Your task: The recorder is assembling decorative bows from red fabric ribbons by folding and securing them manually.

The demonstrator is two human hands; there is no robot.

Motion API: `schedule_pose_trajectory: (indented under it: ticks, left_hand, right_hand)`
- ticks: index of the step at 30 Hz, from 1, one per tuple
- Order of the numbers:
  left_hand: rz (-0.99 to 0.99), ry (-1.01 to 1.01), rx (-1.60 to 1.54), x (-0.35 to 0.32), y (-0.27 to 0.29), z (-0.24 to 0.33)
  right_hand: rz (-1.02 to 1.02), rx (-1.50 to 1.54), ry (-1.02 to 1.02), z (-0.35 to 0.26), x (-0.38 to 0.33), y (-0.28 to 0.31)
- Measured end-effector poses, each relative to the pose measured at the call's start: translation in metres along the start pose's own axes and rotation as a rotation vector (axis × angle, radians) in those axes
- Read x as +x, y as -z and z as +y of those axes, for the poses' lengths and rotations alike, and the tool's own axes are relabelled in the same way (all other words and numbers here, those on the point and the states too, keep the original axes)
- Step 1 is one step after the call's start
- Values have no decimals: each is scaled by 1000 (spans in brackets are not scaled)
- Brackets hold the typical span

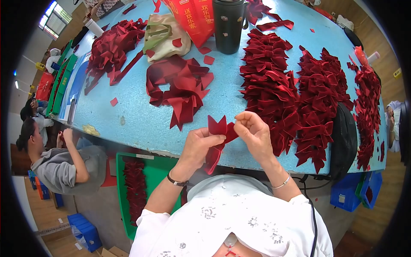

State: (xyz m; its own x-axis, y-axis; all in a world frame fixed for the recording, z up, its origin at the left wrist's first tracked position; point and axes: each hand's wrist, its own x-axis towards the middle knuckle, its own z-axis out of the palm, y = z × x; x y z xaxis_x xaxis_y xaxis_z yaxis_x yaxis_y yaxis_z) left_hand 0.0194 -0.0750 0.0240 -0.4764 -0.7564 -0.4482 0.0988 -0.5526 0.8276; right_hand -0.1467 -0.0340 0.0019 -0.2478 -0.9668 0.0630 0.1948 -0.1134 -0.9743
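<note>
My left hand [199, 143] and my right hand [254, 130] both pinch one dark red velvet ribbon piece [218, 128] just above the near edge of the light blue table [137, 120]. The ribbon's notched ends stick up between my thumbs and a tail hangs down below my left hand. A loose heap of cut red ribbon strips [180, 85] lies on the table just beyond my left hand. Rows of finished red bows [269, 85] are stacked beyond my right hand.
A dark cylindrical flask [229, 25], a red bag [192, 17] and a beige cloth bag [165, 36] stand at the far side. More red bows [321, 98] and a black pouch [344, 141] lie at right. A green tray [152, 180] of bows sits below the table. Another person [64, 165] sits at left.
</note>
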Motion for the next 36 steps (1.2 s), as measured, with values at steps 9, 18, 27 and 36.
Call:
schedule_pose_trajectory:
  ticks: [9,18,27,36]
  left_hand:
    - [-53,-69,237,1,2,-10]
    - [-105,-34,295,1,-22,-1]
    - [-186,7,450,-2,-18,-2]
    - [-157,-26,412,1,-18,1]
  right_hand:
    - [-139,-40,12,0,6,-3]
    - [-88,-85,94,-5,1,1]
    - [-66,-316,459,4,-7,9]
    - [128,-90,292,-23,1,28]
